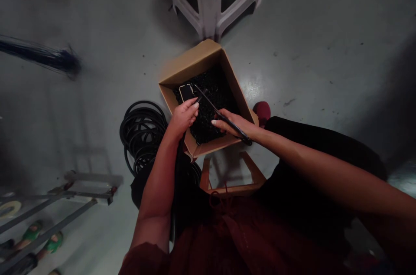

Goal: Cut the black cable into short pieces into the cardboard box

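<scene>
My left hand (186,115) is closed around the end of a black tube (199,99), its fingers pinched near the tip. A pair of scissors (234,127) with dark handles is gripped in my right hand (229,121), and its blades point up and left to the tube end. Whether the blades touch the tube I cannot tell. Both hands are over an open cardboard box (191,64). Many small black pieces (211,125) fill its bottom, and a dark rectangular object with a pale rim (186,93) lies on them.
Left of the box lies a coil of black tubing (139,136). A white plastic stool (209,1) stands behind it, and a wooden stool frame (232,188) shows below. A dark blue bristly bundle (48,58) and a metal frame (65,205) are at the left.
</scene>
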The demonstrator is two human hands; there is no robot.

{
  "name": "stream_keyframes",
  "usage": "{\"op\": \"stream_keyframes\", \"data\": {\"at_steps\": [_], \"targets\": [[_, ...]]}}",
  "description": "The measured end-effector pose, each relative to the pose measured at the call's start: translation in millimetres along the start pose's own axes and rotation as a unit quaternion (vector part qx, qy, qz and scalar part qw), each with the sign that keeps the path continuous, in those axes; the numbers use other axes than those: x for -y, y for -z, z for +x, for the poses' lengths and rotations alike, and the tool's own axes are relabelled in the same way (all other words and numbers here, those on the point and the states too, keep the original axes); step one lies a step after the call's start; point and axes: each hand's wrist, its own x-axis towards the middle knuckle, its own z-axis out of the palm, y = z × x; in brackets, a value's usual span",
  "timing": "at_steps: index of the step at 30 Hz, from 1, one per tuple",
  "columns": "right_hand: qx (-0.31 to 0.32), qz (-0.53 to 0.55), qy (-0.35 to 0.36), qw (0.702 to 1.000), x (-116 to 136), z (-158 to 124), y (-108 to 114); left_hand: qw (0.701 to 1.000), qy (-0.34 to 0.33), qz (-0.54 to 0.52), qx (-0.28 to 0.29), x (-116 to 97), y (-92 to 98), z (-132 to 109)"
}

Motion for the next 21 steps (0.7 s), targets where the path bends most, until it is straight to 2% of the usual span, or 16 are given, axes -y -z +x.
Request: {"op": "stream_keyframes", "data": {"at_steps": [10,21], "targets": [[0.02,-0.024,0.028,0.999,-2.0,-1.9,6.3,0.998,-0.011,0.036,0.046,-0.6,1.1,-2.8],[-0.018,-0.086,0.018,0.996,0.1,0.2,3.6,0.998,0.008,0.058,0.032,0.1,-5.5,-2.4]]}}
